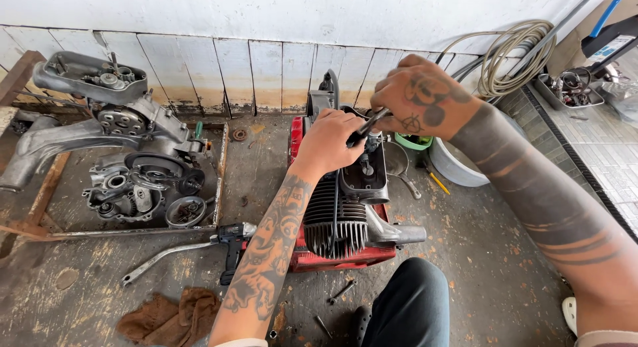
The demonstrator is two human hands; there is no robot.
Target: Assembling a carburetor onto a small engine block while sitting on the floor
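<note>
A motorcycle engine [345,214] with dark cooling fins rests on a red stand [332,257] on the concrete floor. My left hand [329,142] grips the top of the engine near its open head cover [364,177]. My right hand [419,98] is closed around a dark metal tool [367,126] whose tip points down into the head. The tool's tip is hidden between both hands.
A dismantled engine case [143,181] lies at left in a rusty metal frame [40,231]. A cordless driver [234,244], a long bar [163,257], a brown rag [169,314] and loose bolts [342,292] lie in front. A white bucket [455,164], coiled cable [515,58] and parts tray [571,88] sit at right. My knee [409,304] is below.
</note>
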